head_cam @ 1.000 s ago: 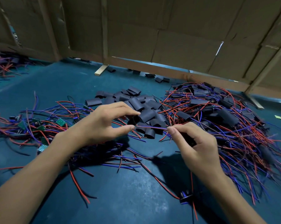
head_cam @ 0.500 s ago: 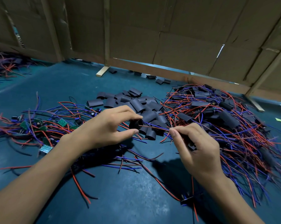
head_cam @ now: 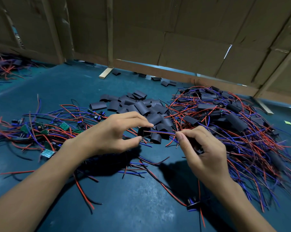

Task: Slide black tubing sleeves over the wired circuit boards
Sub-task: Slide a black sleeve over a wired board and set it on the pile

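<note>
My left hand (head_cam: 113, 134) pinches a short black tubing sleeve (head_cam: 143, 131) between thumb and fingertips, its open end facing right. My right hand (head_cam: 201, 149) pinches a bundle of red and blue wires (head_cam: 161, 132), whose tips reach into the sleeve's mouth. Something dark sits in my right palm, mostly hidden. A heap of loose black sleeves (head_cam: 138, 106) lies just behind my hands. Bare green circuit boards with wires (head_cam: 40, 129) are spread at the left. Sleeved boards with wires (head_cam: 233, 121) are piled at the right.
Everything lies on a blue-green mat (head_cam: 133, 206). A cardboard wall (head_cam: 174, 39) closes off the back, with a few stray sleeves (head_cam: 164, 83) at its foot. Another wire tangle (head_cam: 4, 67) sits far left. One small wired part (head_cam: 192, 204) lies near my right forearm.
The wire tips have moved left into the mouth of the sleeve. Both hands have stayed in nearly the same place.
</note>
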{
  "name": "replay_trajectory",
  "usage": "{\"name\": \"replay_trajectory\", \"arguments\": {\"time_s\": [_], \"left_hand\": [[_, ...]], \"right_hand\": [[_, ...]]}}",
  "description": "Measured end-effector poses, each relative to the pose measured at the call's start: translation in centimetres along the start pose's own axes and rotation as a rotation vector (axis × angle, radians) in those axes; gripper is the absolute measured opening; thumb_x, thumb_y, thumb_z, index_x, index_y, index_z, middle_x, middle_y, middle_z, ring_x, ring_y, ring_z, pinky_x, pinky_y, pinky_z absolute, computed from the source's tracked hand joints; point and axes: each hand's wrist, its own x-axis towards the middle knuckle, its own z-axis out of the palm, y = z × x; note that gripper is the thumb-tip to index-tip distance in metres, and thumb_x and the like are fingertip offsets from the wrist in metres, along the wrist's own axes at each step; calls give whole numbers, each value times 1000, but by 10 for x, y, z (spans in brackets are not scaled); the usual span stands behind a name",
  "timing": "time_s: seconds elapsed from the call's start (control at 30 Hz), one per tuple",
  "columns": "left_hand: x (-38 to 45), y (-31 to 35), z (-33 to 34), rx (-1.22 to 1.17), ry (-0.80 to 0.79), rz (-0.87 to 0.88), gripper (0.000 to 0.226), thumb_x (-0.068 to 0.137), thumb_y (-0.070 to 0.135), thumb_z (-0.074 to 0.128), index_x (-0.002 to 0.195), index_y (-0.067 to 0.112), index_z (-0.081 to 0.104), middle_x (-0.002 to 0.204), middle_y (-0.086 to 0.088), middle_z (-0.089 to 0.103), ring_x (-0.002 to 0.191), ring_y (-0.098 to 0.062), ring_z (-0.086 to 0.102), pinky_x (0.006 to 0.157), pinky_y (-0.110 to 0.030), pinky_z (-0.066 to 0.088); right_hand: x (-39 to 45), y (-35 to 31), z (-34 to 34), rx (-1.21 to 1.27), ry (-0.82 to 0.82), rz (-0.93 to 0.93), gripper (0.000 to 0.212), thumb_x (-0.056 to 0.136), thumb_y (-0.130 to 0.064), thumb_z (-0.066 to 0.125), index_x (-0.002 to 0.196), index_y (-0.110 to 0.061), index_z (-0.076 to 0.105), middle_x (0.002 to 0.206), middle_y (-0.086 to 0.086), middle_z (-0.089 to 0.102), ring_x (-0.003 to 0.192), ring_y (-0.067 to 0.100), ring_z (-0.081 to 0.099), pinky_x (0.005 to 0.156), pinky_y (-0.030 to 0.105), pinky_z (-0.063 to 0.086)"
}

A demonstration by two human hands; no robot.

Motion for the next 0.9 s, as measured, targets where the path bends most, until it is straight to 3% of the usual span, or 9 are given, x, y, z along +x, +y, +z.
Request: {"name": "replay_trajectory", "arguments": {"time_s": [0.37,0.53,0.6,0.7,0.77,0.9], "left_hand": [[1,2,3,-17,44,31,30,87,11,77,117,9,71,109,0,66,100,-12,65,88,-32,52],[6,8,10,30,66,107,15,88,5,75,103,3,74,95,-4,70,85,-17,68,77,-34,55],[8,9,11,41,109,110,13,88,5,75,101,2,75,93,-4,71,83,-18,68,75,-35,55],[8,4,5,87,174,100,12,88,4,75,100,0,75,93,-5,71,83,-19,67,75,-36,55],[6,0,0,119,203,81,13,88,3,75,100,0,74,93,-6,71,82,-19,67,75,-38,56],[4,-4,-2,144,215,65,12,88,2,75,100,-1,74,93,-7,71,82,-21,68,74,-39,56]], "right_hand": [[3,4,-4,-118,-22,-148,12,93,-9,70,97,1,74,87,8,66,78,25,64,72,36,52],[2,-5,4,-93,-146,-214,23,92,-4,69,115,2,70,101,11,67,90,27,65,87,33,52],[2,-5,3,-95,-190,-152,32,93,-4,68,125,0,65,106,9,66,95,25,66,91,32,51],[5,0,-11,-95,-242,73,40,92,-19,72,131,-11,62,100,-5,70,87,12,68,83,27,53],[7,3,-21,-55,-260,175,35,89,-30,73,120,-15,69,90,-14,73,78,7,69,75,27,53],[10,7,-29,68,-342,300,26,82,-35,79,103,-22,77,83,-12,74,70,12,68,69,26,54]]}}
